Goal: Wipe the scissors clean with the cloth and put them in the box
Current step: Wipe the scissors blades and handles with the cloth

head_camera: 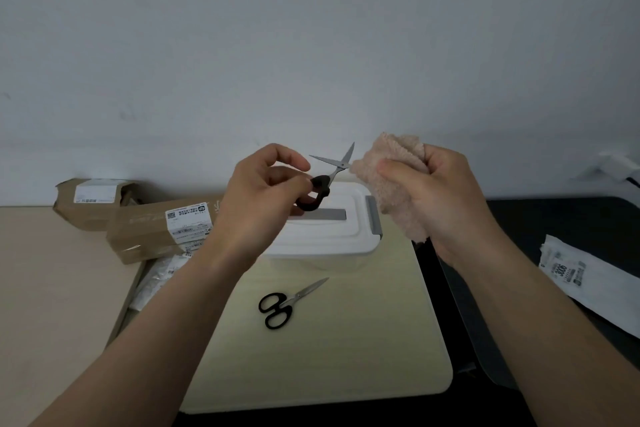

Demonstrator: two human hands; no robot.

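1. A white plastic box (322, 248) with its lid on sits in the middle of a pale table (329, 367), in front of a plain wall.
2. Above the box, the left hand (259, 198) holds a small pair of scissors (325, 180) by the black handles. Its fingers are curled round them, and the blades are parted, pointing up and to the right.
3. Above the box's right end, the right hand (443, 198) is clenched round a bunched pink cloth (388, 177), thumb pressed on it. The cloth is just beside the blades — whether it touches them cannot be told.
4. In front of the box, a second pair of scissors (284, 305) lies flat on the table, blades closed.
5. Left of the box lie brown cardboard parcels (152, 229) — well to its right, a white printed bag (571, 270).
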